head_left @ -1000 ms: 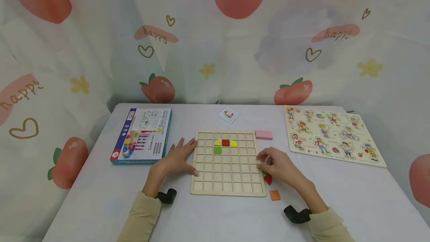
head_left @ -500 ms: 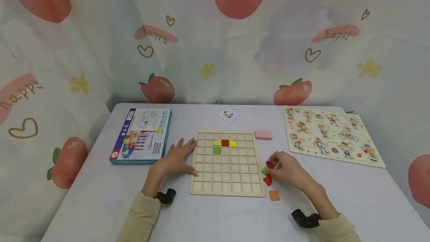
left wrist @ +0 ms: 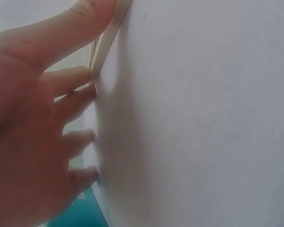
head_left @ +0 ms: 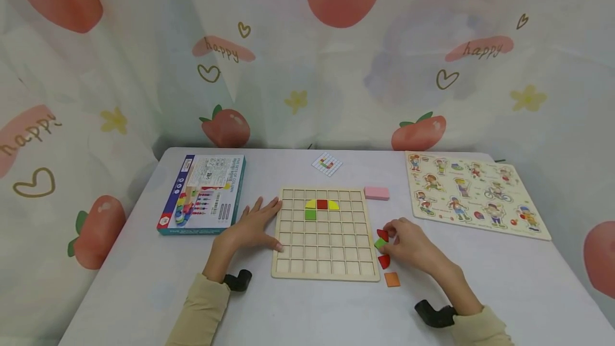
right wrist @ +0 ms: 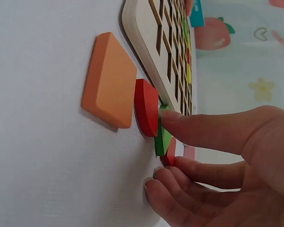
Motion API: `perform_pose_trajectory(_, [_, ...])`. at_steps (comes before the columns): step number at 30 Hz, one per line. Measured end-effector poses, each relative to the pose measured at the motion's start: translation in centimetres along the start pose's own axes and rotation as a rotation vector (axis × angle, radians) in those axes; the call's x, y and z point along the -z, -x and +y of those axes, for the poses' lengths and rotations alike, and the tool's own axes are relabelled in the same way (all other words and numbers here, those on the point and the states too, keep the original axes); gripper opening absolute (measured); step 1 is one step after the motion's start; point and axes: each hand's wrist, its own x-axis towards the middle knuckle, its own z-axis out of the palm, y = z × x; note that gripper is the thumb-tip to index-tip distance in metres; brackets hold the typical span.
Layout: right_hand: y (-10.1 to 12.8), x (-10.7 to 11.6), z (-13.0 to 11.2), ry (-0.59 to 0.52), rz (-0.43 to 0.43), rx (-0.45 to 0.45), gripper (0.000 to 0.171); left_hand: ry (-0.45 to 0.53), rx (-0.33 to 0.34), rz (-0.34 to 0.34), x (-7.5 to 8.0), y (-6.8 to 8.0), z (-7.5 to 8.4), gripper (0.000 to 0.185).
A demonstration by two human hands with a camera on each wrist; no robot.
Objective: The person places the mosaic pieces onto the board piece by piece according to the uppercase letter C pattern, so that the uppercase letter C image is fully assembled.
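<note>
We see a wooden grid board (head_left: 324,234) holding yellow, red and green tiles (head_left: 322,206). Our right hand (head_left: 410,244) pinches a green tile (head_left: 380,243) beside it, barely shifted; our flat left hand (head_left: 252,226) stays.

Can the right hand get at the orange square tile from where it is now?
Probably yes. The orange square tile lies bare on the table, just nearer the person than the right hand, which is touching the green tile; nothing covers it.

The left hand (head_left: 250,226) lies flat, palm down, fingers straight and spread, thumb pointing away from them. The right hand (head_left: 408,242) is loosely curled, thumb stretched out towards the fingertips. Both forearms reach forward in pale sleeves, each with a dark wrist mount.
</note>
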Motion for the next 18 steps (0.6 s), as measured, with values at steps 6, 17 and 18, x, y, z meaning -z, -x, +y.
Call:
perform_pose_trajectory(6, [-0.01,-0.10,0.40,-0.012,0.010,0.008,0.037,-0.003,0.002,-0.003,-0.02,0.05,0.08,0.111])
perform_pose_trajectory(17, [-0.18,-0.51,0.95,-0.069,0.046,0.012,0.033,-0.002,0.003,-0.002,0.04,0.16,0.13,0.112])
perform_pose_trajectory(18, [-0.20,-0.56,1.01,-0.071,0.054,0.015,0.030,-0.001,0.003,-0.001,0.04,0.17,0.13,0.111])
